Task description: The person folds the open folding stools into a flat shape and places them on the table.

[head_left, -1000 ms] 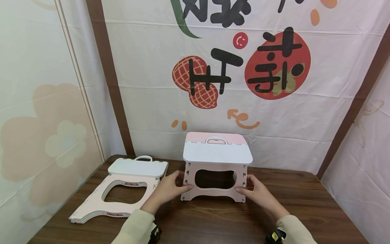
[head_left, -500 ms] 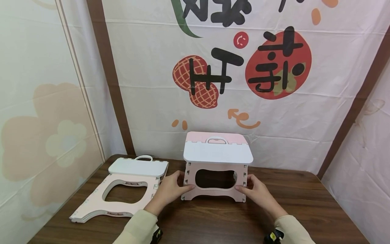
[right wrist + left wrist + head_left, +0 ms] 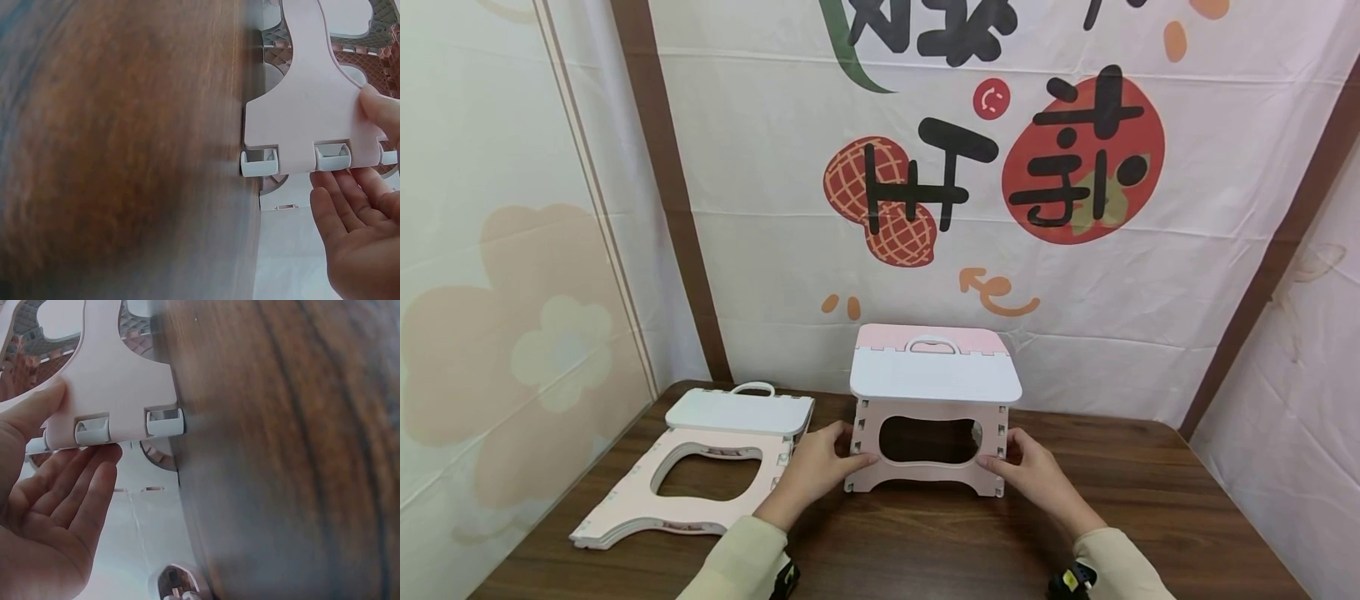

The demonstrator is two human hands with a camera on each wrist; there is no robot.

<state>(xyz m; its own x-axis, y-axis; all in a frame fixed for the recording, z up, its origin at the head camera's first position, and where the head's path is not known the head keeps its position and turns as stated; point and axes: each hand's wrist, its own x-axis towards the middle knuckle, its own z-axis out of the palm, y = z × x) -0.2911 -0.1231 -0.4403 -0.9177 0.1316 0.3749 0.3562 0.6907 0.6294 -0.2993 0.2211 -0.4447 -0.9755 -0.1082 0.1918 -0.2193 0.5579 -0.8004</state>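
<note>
An unfolded step stool [image 3: 934,373] with a white and pink top and pink legs stands upright on the table. My left hand [image 3: 817,463] grips its left side, thumb on the front leg panel [image 3: 119,387] and fingers behind the hinged edge. On the opposite side my right hand [image 3: 1034,473] holds it the same way, its thumb on the front panel [image 3: 306,106] in the right wrist view. The stool's small white carrying handle [image 3: 934,342] lies over the middle of the top. Parts of the fingers are hidden behind the legs in the head view.
A second, folded stool [image 3: 737,412], pink and white, lies flat on the left of the dark wooden table [image 3: 1120,475], close to my left forearm. A printed white cloth [image 3: 760,167] hangs right behind the table, with more cloth at both sides.
Both hands keep their grip on the stool, which stays in place. The left forearm and sleeve have shifted slightly; little else differs.
</note>
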